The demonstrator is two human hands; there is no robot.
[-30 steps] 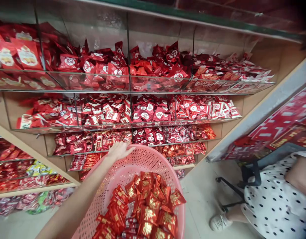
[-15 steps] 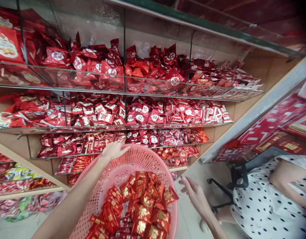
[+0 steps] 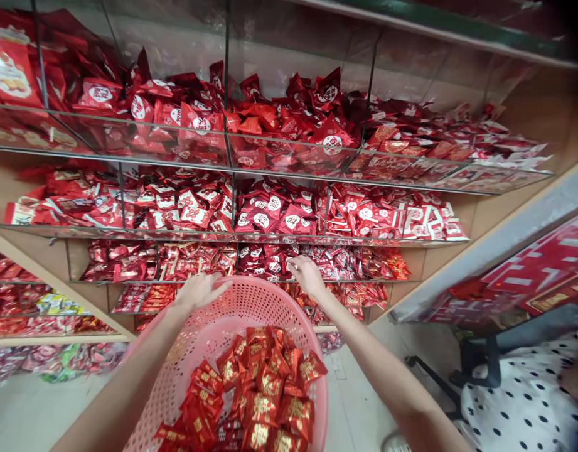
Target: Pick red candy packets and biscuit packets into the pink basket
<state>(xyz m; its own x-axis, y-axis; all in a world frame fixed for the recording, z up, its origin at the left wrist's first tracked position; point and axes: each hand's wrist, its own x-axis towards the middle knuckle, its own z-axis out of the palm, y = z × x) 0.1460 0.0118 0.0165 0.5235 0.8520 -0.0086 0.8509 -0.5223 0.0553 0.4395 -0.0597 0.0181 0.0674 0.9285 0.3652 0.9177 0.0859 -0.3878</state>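
Pink basket (image 3: 265, 304) sits low centre, right under the shelves, mouth up. Open holes in its wall. Red-and-gold packets (image 3: 260, 408) are heaped at the near side; the far wall is bare, likely because the basket tips toward the wearer.

Left hand (image 3: 199, 292) is on the far-left rim: thumb spread along the top, fingers apparently clamped over the edge. Rim is probably the easiest grip, and it steadies the load.

Right hand (image 3: 307, 275) is past the rim, at the dark-red packets (image 3: 265, 257) on the third shelf row. Fingers bent; can't tell whether they're closed on anything.

Clear dividers (image 3: 233, 202) split the rows, presumably to separate kinds; the low clear front (image 3: 289, 154) likely stops spills. Lower right: another person's polka-dot garment (image 3: 519, 389), by a black chair armrest (image 3: 492, 361).
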